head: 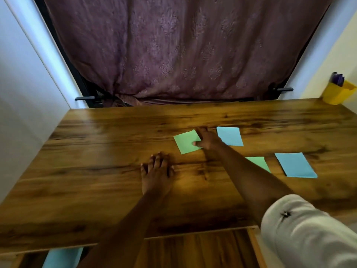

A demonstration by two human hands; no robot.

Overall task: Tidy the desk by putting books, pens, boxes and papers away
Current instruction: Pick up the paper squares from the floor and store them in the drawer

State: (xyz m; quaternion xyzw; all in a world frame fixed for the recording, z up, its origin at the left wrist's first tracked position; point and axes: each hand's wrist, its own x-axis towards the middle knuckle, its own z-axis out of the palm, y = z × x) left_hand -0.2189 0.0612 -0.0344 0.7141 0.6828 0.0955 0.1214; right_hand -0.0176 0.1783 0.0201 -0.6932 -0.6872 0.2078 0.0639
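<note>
The right forearm hides half the near green paper. The right hand pinches the far green paper beside a blue paper. The left hand lies flat, released, on the worktop.

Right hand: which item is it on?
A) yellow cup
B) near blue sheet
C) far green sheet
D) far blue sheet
C: the right hand holds the far green sheet at its right edge, thumb on top. The far blue sheet, the near blue sheet and the yellow cup all lie apart from it.
</note>
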